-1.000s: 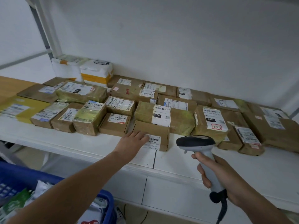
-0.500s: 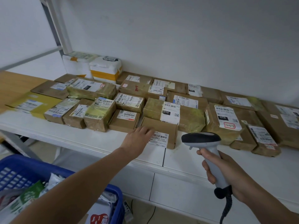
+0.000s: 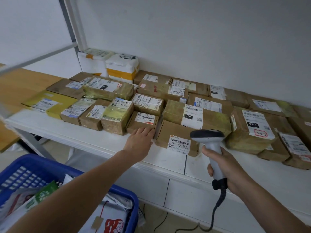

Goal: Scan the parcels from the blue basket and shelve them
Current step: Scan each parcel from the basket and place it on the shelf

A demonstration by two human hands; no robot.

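Several brown cardboard parcels with white labels lie on the white shelf (image 3: 94,140). My left hand (image 3: 139,140) rests flat and open on the shelf, fingertips against the front of a small brown parcel (image 3: 143,121). Just right of it sits another brown parcel (image 3: 170,133) with a label hanging over its front. My right hand (image 3: 223,169) grips a white and black barcode scanner (image 3: 208,140), its head held in front of that parcel. The blue basket (image 3: 30,172) at lower left holds soft bagged parcels.
Two white foam boxes (image 3: 107,64) stand at the shelf's back left by the grey upright post (image 3: 70,22). A yellow flat parcel (image 3: 48,103) lies at the left end. A wooden surface (image 3: 20,84) extends left. The scanner cable (image 3: 217,209) hangs down to the floor.
My left hand has come off the labelled parcel and slid left to the small parcel beside it. The view has shifted left and down, showing more of the basket.
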